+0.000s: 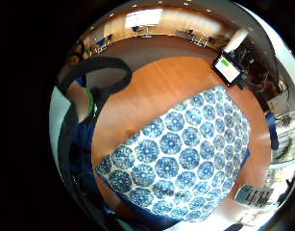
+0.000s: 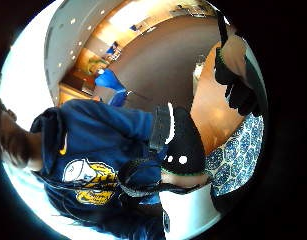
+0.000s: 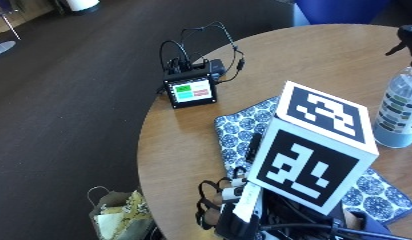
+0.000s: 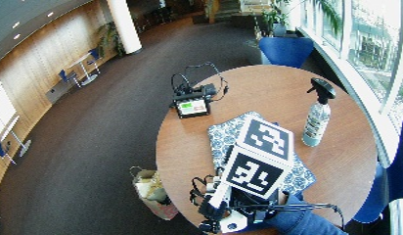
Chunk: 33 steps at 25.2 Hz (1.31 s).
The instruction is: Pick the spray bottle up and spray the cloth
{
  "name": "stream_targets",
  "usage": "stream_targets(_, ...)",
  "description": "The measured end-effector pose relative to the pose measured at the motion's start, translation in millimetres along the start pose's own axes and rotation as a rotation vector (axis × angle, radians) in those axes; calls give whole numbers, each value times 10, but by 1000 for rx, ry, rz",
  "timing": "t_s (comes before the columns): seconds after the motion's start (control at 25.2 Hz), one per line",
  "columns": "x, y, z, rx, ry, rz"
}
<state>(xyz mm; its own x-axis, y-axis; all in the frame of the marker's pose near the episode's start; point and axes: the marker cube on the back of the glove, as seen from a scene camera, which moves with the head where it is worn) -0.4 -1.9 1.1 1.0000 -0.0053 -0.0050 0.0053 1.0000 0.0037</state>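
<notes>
A blue-and-white patterned cloth (image 3: 239,130) lies flat on the round wooden table (image 3: 186,150), also seen in the wide view as the cloth (image 4: 221,132). The clear spray bottle (image 3: 402,110) with a black trigger head stands upright on the table past the cloth's far side, and nothing touches it. My gloved right hand (image 3: 229,215) hovers at the table's near edge, above the near end of the cloth and a good way from the bottle. It holds nothing. The little finger side palm view looks down on the cloth (image 1: 185,154).
A small screen device (image 3: 189,92) with cables sits on the table beyond the cloth's left end. A paper bag (image 3: 119,212) stands on the floor beside the table. Bare wood (image 3: 312,55) lies between the device and the bottle.
</notes>
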Motion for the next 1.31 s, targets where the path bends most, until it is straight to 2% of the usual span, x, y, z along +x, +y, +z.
stream_targets(0.59,8,-102,76,-30,41,-2)
stream_targets(0.79,69,-92,-121,12,126,85)
stream_targets(1.03,137,17,-560,149,205,161)
stream_targets(1.15,237,220,-958,309,243,230)
stream_targets(1.31,464,654,-1447,497,276,395)
